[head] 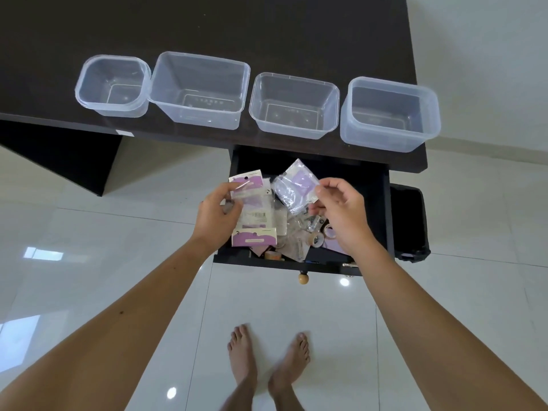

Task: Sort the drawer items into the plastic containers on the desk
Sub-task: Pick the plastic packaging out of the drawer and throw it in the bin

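Observation:
The black drawer (375, 185) stands pulled out below the desk and holds a jumble of packets, tape rolls (318, 241) and small parts. My left hand (218, 216) grips a stack of clear packets with purple header cards (252, 203) above the drawer's left side. My right hand (341, 210) pinches a small clear bag with a purple insert (296, 186) by its right edge, lifted over the drawer. On the dark desk (207, 25) stand several empty clear plastic containers in a row: a small square one (86, 93), a large one (166, 99), a medium one (335, 93) and a stacked one (434, 114).
A black bin (410, 223) sits on the floor just right of the drawer. The drawer has a round wooden knob (303, 278) on its front. My bare feet (267, 366) stand on glossy white tiles. The desk's right edge ends beside a white wall.

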`<move>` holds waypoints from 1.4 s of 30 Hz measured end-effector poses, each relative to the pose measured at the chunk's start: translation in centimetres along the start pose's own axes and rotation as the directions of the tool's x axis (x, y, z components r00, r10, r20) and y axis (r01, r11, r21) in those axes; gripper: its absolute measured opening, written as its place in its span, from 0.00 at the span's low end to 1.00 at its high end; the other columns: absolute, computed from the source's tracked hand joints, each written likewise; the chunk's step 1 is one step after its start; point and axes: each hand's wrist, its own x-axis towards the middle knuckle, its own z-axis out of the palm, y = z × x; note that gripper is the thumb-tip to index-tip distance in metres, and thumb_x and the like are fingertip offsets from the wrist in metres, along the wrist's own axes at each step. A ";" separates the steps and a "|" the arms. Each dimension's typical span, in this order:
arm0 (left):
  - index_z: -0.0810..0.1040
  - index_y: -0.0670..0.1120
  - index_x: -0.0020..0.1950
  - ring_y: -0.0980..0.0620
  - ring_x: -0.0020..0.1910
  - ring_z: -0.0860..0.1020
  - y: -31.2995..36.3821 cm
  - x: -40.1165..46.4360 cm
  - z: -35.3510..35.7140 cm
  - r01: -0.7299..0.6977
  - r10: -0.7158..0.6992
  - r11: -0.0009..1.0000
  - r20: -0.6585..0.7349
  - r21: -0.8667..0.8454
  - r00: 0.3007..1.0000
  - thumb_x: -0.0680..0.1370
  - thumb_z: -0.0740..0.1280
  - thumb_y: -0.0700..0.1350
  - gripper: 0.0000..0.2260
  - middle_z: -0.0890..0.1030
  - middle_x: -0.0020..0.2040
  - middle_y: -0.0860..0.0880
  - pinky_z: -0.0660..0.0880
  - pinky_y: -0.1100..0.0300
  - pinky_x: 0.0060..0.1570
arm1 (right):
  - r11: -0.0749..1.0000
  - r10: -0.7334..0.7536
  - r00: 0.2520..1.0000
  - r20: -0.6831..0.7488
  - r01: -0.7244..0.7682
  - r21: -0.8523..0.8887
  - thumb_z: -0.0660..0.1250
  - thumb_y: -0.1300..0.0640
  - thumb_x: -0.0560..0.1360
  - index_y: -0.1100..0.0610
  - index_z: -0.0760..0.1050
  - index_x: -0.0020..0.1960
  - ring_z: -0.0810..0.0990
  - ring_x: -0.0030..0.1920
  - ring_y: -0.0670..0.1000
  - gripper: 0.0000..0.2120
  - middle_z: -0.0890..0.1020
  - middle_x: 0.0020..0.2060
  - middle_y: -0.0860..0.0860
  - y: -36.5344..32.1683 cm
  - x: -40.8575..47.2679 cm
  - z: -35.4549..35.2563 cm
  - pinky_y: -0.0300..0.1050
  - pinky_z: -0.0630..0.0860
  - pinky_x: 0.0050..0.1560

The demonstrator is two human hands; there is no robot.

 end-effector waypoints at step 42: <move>0.78 0.56 0.67 0.47 0.58 0.83 -1.4 -1.3 -3.6 -0.035 0.033 0.999 0.056 0.028 0.998 0.85 0.66 0.43 0.12 0.77 0.66 0.52 0.87 0.50 0.39 | 0.759 -0.063 0.994 0.084 0.103 -0.643 0.78 0.59 0.75 0.54 0.84 0.48 0.82 0.47 0.48 0.05 0.82 0.49 0.49 6.9 1.1 3.9 0.43 0.79 0.52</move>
